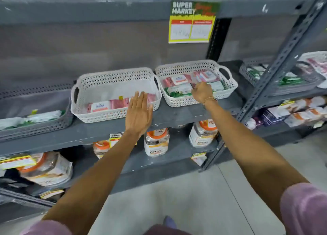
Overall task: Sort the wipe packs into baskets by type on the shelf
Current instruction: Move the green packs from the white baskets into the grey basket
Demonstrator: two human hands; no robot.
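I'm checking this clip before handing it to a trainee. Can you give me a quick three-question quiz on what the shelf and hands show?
1. True or false: the left white basket holds only pink packs.
2. Which pack colours lie in the right white basket? A) pink only B) green only C) pink and green
3. Which hand is flat and open at a basket's front rim?

Key
1. True.
2. C: pink packs at the back, green packs in front.
3. The left hand; the right hand is curled inside the right basket.
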